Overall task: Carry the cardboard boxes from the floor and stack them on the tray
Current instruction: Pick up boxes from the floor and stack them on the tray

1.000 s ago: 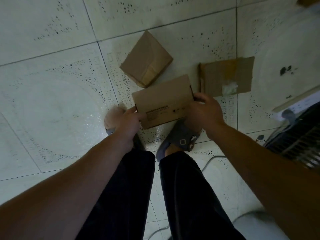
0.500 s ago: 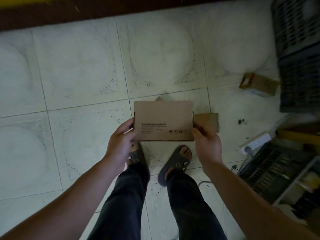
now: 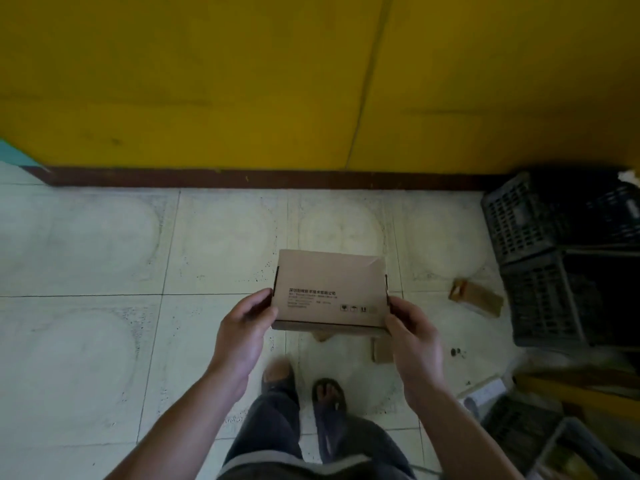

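I hold a brown cardboard box (image 3: 329,289) with black print in front of me, well above the floor. My left hand (image 3: 246,323) grips its left end and my right hand (image 3: 412,330) grips its right end, thumbs on the top face. Below the box, bits of other cardboard (image 3: 381,351) show on the floor, mostly hidden by it. Another small cardboard box (image 3: 476,297) lies on the tiles to the right. No tray can be made out for certain.
Dark plastic crates (image 3: 554,258) stand stacked at the right, against a yellow wall (image 3: 311,81) with a brown skirting. A white power strip (image 3: 485,393) and more crates lie at the lower right. My sandalled feet (image 3: 301,386) stand on pale floor tiles.
The box has come up from the floor in both hands, levelled out. The view has risen from the floor to the wall, leaving the other boxes below.
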